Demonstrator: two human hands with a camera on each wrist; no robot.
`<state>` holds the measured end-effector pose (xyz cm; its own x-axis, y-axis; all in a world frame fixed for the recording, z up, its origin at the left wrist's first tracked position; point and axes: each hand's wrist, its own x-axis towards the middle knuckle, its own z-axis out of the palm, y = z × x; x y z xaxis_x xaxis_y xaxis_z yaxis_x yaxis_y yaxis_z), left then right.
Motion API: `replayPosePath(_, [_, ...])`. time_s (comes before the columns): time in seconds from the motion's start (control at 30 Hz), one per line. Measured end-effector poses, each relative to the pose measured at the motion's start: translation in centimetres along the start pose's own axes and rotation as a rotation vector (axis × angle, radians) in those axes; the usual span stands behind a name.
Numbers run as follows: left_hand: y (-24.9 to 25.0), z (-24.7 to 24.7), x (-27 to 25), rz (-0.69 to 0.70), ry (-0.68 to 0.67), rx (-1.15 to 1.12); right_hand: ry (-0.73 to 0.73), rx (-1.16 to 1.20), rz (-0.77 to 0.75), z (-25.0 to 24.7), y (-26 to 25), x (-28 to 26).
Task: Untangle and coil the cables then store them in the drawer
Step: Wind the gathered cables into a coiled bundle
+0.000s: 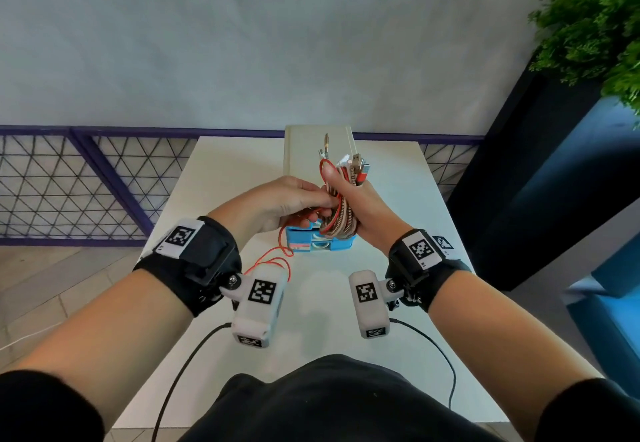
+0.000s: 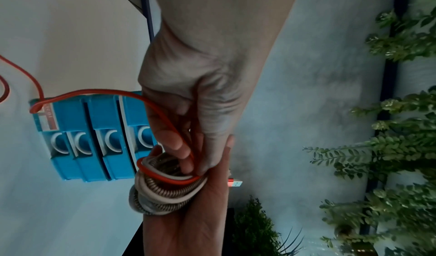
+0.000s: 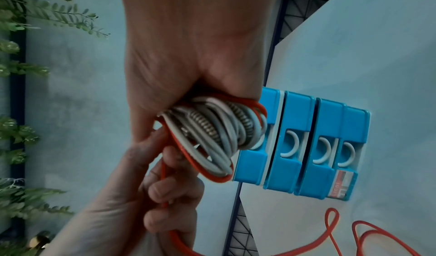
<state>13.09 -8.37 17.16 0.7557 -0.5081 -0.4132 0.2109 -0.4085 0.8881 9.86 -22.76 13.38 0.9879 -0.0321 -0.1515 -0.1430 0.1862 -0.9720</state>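
My right hand (image 1: 346,195) grips a coiled bundle of cables (image 1: 341,221) upright above the table, red, pale grey and braided strands together, with the plug ends (image 1: 358,168) sticking out above the thumb. My left hand (image 1: 308,204) is right beside it and pinches the red cable (image 1: 273,261), whose loose length hangs in loops down to the table. The left wrist view has the red cable (image 2: 94,92) running through the left fingers (image 2: 179,144) into the bundle (image 2: 165,191). Under both hands stands a blue drawer unit (image 1: 323,246), its drawers (image 3: 306,148) pushed in.
A beige box (image 1: 304,150) stands at the far end of the white table (image 1: 408,199). A dark planter with green leaves (image 1: 595,26) rises at the right. Behind the table at the left runs a blue mesh railing (image 1: 86,182). Black wrist-camera leads trail over the near table edge.
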Motion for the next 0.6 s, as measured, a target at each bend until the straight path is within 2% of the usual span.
replayPosePath(0.1, [-0.2,0.2,-0.2,-0.001,-0.024,0.087,0.174,-0.062,-0.012,-0.1,-0.1,0.2])
replayPosePath(0.23, [-1.6,0.4,-1.0,-0.044,-0.230,-0.105,0.315,0.120,-0.070,-1.1,-1.1,0.9])
replayPosePath(0.33, [-3.7,-0.3,-1.5,-0.134,-0.436,-0.061,0.325,0.275,-0.091,-2.7,-2.3,1.0])
replayPosePath(0.4, [-4.9,-1.1,-1.5,-0.147,-0.488,0.094,0.270,0.339,-0.066,-3.3,-3.0,0.7])
replayPosePath(0.47, [-5.4,-1.7,-1.0,-0.075,-0.378,0.309,0.212,0.345,-0.017,-3.6,-3.4,0.3])
replayPosePath(0.53, [-5.0,-2.2,-0.2,0.075,-0.133,0.544,0.161,0.320,0.033,-3.5,-3.4,-0.1])
replayPosePath(0.6, [-4.2,-2.5,0.6,0.227,0.090,0.587,0.105,0.265,0.064,-3.2,-3.2,-0.2])
